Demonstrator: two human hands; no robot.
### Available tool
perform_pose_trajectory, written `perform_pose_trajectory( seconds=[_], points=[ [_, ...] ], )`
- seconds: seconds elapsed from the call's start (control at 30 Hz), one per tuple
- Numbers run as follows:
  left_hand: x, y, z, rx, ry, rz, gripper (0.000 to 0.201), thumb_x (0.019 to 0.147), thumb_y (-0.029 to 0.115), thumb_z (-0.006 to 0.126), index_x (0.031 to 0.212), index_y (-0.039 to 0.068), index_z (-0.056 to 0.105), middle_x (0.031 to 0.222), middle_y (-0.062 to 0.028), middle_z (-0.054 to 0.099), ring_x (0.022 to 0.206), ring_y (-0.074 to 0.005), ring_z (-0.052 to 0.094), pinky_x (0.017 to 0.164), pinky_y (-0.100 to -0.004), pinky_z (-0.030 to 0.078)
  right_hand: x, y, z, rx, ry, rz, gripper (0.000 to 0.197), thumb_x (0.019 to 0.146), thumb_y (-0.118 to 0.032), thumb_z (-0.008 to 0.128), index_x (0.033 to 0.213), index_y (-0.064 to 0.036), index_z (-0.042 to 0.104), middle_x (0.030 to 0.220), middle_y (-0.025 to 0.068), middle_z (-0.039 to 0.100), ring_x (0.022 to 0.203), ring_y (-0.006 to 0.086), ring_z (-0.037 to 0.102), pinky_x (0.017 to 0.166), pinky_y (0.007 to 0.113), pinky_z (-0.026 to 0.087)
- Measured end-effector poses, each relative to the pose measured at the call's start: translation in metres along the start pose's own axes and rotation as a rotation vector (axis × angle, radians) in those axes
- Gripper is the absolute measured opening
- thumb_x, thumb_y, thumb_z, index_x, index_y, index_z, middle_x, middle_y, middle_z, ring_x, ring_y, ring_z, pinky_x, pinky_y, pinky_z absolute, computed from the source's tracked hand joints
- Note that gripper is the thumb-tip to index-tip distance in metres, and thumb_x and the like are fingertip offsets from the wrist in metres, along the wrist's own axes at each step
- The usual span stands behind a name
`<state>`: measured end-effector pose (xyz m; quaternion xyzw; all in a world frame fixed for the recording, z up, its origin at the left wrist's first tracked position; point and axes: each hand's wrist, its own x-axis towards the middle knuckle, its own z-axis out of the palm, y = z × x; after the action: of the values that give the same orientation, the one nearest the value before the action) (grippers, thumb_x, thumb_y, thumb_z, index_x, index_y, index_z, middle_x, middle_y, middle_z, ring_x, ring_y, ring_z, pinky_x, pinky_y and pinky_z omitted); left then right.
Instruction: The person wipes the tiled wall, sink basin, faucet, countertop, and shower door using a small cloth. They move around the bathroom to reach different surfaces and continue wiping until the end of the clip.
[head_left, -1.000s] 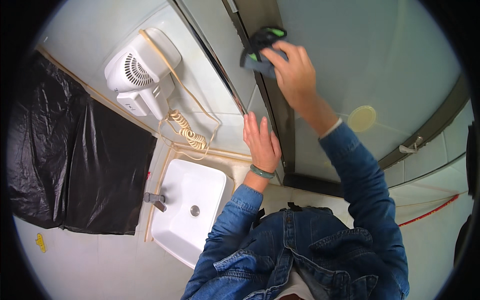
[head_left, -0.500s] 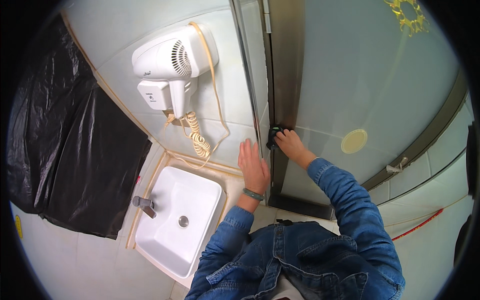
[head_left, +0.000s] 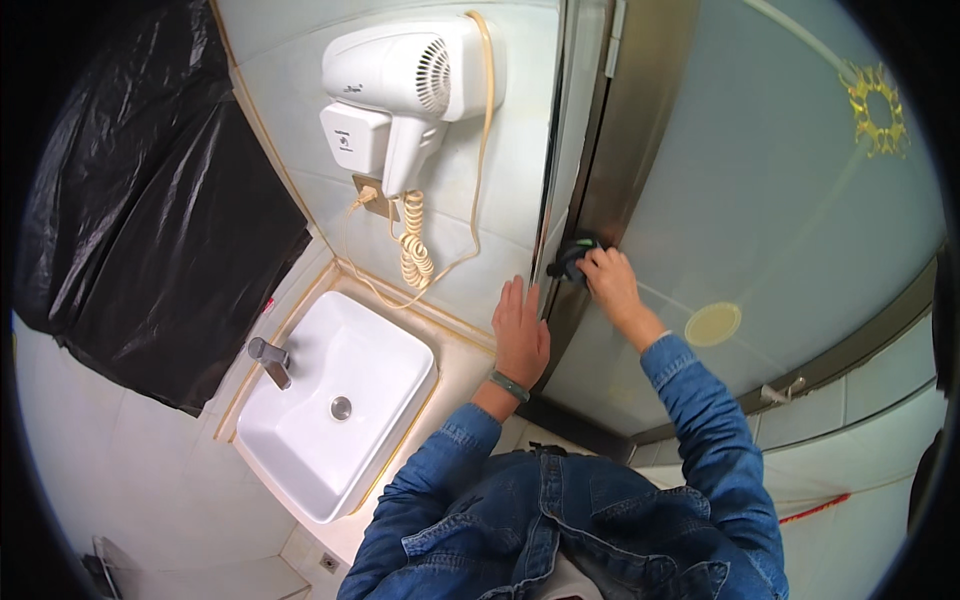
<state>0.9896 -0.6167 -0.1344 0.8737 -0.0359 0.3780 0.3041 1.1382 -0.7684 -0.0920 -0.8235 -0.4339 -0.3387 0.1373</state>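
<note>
Against the metal door frame (head_left: 625, 160) sits a small black rounded object (head_left: 568, 260) with a green mark; its kind is hard to make out. The bent fingers of my right hand (head_left: 614, 284) close on its right side. I cannot tell whether it is fixed to the frame or only held there. My left hand (head_left: 521, 330) rests beside the wall's metal-trimmed edge, palm toward the tiles, fingers stretched out and holding nothing. A dark bangle circles the left wrist.
A white hair dryer (head_left: 400, 70) hangs on the wall above a coiled cream cord (head_left: 414, 240). Below it stands a white washbasin (head_left: 385, 365) with a metal tap (head_left: 270, 362). Black plastic sheeting (head_left: 170, 230) covers the left side. A frosted glass panel (head_left: 760, 200) fills the right.
The view has turned, so the basin and door frame appear tilted differently. My right hand stays on the black object, which shows more of its left side. My left hand remains by the wall edge.
</note>
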Motion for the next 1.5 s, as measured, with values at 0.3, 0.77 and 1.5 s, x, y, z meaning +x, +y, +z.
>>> perform_pose_trajectory(
  seconds=[0.3, 0.77, 1.5],
  points=[
    [0.033, 0.013, 0.004, -0.076, 0.120, -0.005, 0.065, 0.084, 0.006, 0.058, 0.142, -0.002, 0.031, 0.149, -0.0295, 0.024, 0.136, -0.0472, 0.027, 0.108, -0.0519, 0.026, 0.092, -0.048, -0.068, 0.730, 0.512, 0.258, 0.020, 0.086, 0.004, 0.055, 0.105, 0.0006, 0.060, 0.109, 0.0126, 0.057, 0.101, 0.0248, 0.057, 0.091, 0.032, 0.044],
    [0.089, 0.030, -0.020, -0.104, 0.211, 0.121, 0.065, 0.089, 0.009, 0.050, 0.146, -0.004, 0.024, 0.153, -0.0297, 0.018, 0.142, -0.0461, 0.017, 0.113, -0.0518, 0.015, 0.096, -0.069, -0.033, 0.926, 0.505, 0.390, 0.036, 0.096, -0.012, 0.047, 0.128, 0.0062, 0.049, 0.136, 0.0224, 0.043, 0.126, 0.0337, 0.044, 0.106, 0.037, 0.034],
    [0.071, 0.030, -0.036, -0.481, 0.247, -0.088, 0.050, 0.096, 0.012, 0.036, 0.142, -0.006, 0.031, 0.144, -0.0263, 0.038, 0.133, -0.0418, 0.036, 0.112, -0.0444, 0.025, 0.145, -0.088, -0.085, 0.089, 0.363, -0.228, 0.042, 0.071, -0.014, 0.072, 0.111, -0.0038, 0.064, 0.130, 0.0109, 0.056, 0.127, 0.0296, 0.046, 0.104, 0.049, 0.035]
  ],
)
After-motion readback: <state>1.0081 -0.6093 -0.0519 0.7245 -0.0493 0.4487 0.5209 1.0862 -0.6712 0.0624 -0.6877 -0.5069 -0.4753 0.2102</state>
